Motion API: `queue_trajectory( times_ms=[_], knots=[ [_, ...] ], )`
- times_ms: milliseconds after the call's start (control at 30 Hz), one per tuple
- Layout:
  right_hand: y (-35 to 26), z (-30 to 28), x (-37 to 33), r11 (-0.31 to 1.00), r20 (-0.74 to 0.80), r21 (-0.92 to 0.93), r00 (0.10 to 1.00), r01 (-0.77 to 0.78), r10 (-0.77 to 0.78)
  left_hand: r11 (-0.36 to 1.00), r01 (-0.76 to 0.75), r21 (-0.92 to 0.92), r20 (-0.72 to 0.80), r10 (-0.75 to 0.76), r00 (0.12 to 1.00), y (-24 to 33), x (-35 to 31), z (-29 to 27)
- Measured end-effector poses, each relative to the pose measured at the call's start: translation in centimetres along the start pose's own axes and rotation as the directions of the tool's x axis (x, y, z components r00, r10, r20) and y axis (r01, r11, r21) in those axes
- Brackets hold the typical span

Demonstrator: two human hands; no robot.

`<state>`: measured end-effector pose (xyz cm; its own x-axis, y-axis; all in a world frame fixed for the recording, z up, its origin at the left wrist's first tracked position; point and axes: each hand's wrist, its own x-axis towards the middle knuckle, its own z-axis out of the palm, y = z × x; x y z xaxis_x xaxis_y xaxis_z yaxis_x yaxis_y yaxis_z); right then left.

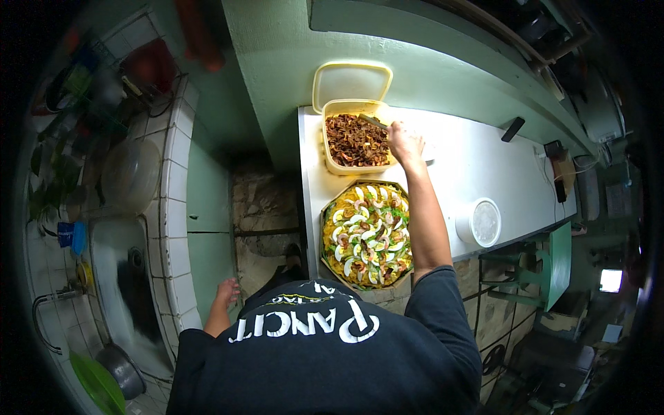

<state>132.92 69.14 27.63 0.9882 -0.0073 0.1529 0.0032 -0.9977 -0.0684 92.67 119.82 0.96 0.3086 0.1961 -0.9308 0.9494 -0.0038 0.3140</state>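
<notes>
My right hand [407, 144] is closed around a long, flat utensil [373, 122]; its far end lies in dark brown, crisp-looking food pieces [351, 144]. I cannot make out whether it is a spoon or tongs. The pieces fill much of a cream plastic tub [360, 170], whose lid [351, 63] stands up behind it. Just nearer, below my right forearm, sits an eight-sided tray [322, 238] of yellow noodles topped with egg slices, shrimp, chopped greens and brown bits. Away from the table, my left hand [227, 292] hangs low with its fingers loosely apart, holding nothing.
On the white table [449, 176] stands a round white lidded tub [478, 223]; a dark phone-like object [512, 129] rests by the green wall. A green chair [546, 270] is at the right. Across the gap on the left are a tiled counter [178, 200] and a sink [124, 277].
</notes>
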Motion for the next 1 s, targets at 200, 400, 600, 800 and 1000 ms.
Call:
queue_trajectory(
  times_ms=[200,400,600,800,1000],
  knots=[
    [-0.1,-4.8,-2.5,0.993,0.007,0.069,0.996,-0.094,0.093,0.999,0.032,0.043,-0.012,-0.032,0.999,-1.3,-0.2,0.4],
    [2.9,-3.5,-8.7,0.958,-0.11,0.27,0.986,-0.094,0.127,0.998,-0.022,0.062,0.026,0.021,0.999,-0.6,0.0,1.7],
    [9.4,-6.5,-21.1,0.843,-0.147,0.53,0.968,-0.096,0.203,0.989,0.026,0.143,0.005,-0.027,1.0,0.0,-0.5,2.5],
    [12.7,-6.2,-33.0,0.723,0.083,0.589,0.917,-0.361,0.39,0.974,-0.02,0.227,0.028,0.014,0.999,1.9,-0.9,3.6],
    [12.8,-4.6,-37.4,0.771,0.091,0.522,0.923,-0.364,0.373,0.953,-0.064,0.296,0.038,0.055,0.998,4.8,-0.7,5.6]
  ],
)
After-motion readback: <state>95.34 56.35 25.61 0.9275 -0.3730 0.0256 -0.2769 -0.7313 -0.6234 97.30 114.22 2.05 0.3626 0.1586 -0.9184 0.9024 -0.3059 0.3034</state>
